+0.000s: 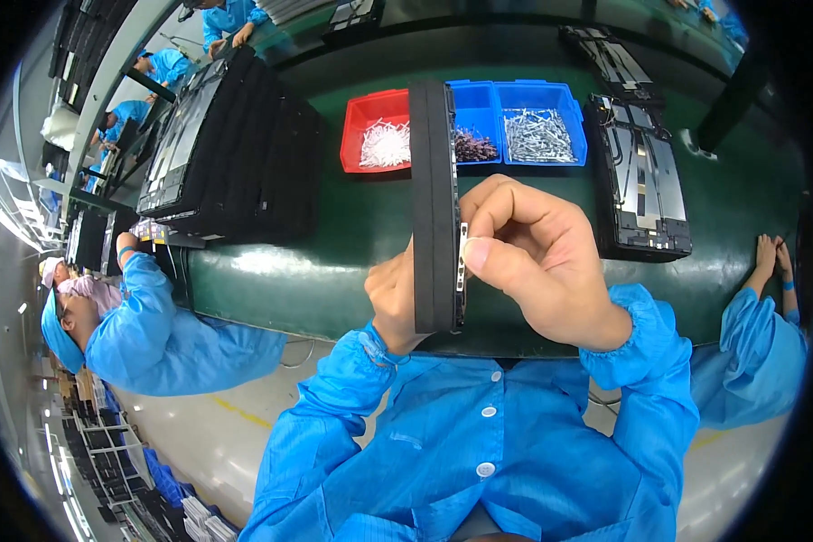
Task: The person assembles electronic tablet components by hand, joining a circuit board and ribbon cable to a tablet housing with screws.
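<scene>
Black slab (433, 208) partly hides coloured bins (370, 110), hands (393, 294) (546, 257) gripping it and a metal strip (462, 273).

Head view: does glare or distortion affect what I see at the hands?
Head view: pale glare streaks the green table left of the hands, not over the right fingers or strip, which look fairly sharp; head view: the table's edge bows toward the dark rim.

No legible lettering, no readable labels or brands, no clear numbers or signs
</scene>
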